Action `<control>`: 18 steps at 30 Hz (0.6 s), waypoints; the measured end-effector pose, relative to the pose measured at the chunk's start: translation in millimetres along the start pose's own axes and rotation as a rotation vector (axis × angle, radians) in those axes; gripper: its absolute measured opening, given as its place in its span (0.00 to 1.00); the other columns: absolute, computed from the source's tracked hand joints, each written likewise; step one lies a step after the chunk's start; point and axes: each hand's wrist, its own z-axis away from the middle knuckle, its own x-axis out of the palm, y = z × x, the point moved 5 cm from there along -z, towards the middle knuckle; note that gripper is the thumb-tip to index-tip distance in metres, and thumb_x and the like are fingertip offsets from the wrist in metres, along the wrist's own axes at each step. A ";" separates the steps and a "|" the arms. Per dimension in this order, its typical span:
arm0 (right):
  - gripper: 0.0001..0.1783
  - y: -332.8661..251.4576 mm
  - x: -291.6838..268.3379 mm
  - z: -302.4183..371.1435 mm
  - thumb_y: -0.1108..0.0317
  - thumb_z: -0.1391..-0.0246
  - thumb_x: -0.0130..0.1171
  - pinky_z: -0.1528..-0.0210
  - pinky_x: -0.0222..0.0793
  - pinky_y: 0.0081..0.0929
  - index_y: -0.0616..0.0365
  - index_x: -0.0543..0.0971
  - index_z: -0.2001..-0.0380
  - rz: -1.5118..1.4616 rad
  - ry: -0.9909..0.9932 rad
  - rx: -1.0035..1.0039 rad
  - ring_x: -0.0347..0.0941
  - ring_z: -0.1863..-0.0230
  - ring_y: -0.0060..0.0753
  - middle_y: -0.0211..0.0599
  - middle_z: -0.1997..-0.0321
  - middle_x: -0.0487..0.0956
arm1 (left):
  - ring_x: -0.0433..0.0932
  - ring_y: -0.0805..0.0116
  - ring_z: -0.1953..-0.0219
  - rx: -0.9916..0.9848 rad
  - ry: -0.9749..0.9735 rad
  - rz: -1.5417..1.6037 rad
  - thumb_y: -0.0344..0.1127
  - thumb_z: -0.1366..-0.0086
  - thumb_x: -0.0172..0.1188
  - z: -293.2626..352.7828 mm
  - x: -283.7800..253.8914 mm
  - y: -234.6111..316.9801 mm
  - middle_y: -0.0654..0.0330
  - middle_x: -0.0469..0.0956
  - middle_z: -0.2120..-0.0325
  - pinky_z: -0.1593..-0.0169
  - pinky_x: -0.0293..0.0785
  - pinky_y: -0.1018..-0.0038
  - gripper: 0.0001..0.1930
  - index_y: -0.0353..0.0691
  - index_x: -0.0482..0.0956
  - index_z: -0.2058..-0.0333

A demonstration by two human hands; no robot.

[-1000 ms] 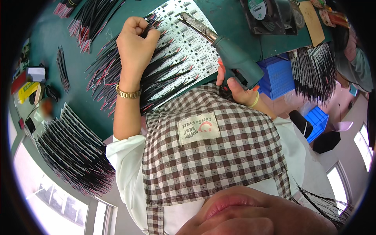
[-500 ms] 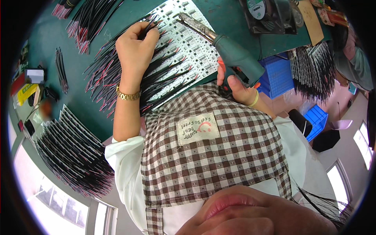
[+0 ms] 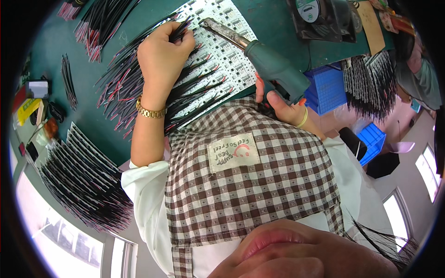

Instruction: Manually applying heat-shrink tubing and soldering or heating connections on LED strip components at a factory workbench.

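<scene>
The metal tip of the soldering gun (image 3: 273,67) has shifted left since the earlier frame, over the white sheet of circuit boards (image 3: 236,65) at top centre. It now stands just beside the end of the pinched wire (image 3: 181,28), where half a second ago a wider gap lay between them. The left hand (image 3: 162,58) has risen slightly in the frame; its grip is narrow, thumb and bent fingers closed on that dark wire, whose end points to the upper right. The right hand (image 3: 287,111), right of centre, keeps its grip wrapped round the handle of the soldering gun. The small wire bundle (image 3: 69,83) at the left appears a little farther left than before.

Two containers show at the right of the frame: an upper blue crate (image 3: 327,92), mostly its side wall, just past the soldering gun, and a lower blue crate (image 3: 373,141) farther right. The view into them is poor, so I cannot tell what they hold. A stack of wired strips (image 3: 371,88) hangs beside the upper blue crate.

Loose dark wires (image 3: 123,88) with red strands lie across the sheet's left part and onto the green bench (image 3: 273,18). Another stack of strips (image 3: 85,183) fills the lower left.
</scene>
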 end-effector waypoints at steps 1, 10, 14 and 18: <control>0.27 -0.4 -1.1 -1.7 0.57 0.42 0.52 0.61 0.65 0.26 0.66 0.65 0.46 0.000 -0.002 0.001 0.69 0.69 0.24 0.36 0.68 0.74 | 0.78 0.69 0.81 -0.003 0.000 0.000 0.39 0.51 0.64 0.5 0.2 -0.6 0.62 0.78 0.83 0.72 0.73 0.76 0.10 0.40 0.82 0.71; 0.19 -3.3 3.8 -3.5 0.59 0.41 0.50 0.61 0.65 0.25 0.64 0.69 0.54 0.030 -0.056 0.026 0.69 0.68 0.24 0.36 0.69 0.74 | 0.77 0.70 0.81 0.040 0.038 0.000 0.37 0.51 0.65 2.5 1.6 -2.1 0.62 0.78 0.83 0.73 0.72 0.76 0.09 0.40 0.82 0.72; 0.19 -2.6 6.0 -5.9 0.58 0.41 0.51 0.62 0.66 0.25 0.64 0.70 0.57 0.053 -0.058 0.068 0.69 0.69 0.24 0.35 0.69 0.74 | 0.77 0.70 0.81 0.062 0.048 -0.004 0.36 0.52 0.65 1.1 1.1 -2.7 0.63 0.78 0.84 0.74 0.72 0.76 0.08 0.40 0.82 0.72; 0.25 7.3 4.0 -0.5 0.52 0.44 0.55 0.62 0.66 0.26 0.63 0.69 0.54 -0.056 -0.032 0.148 0.70 0.68 0.27 0.35 0.69 0.72 | 0.77 0.69 0.82 0.041 0.041 -0.021 0.37 0.52 0.65 2.1 0.2 -3.2 0.63 0.78 0.84 0.74 0.72 0.76 0.08 0.40 0.82 0.73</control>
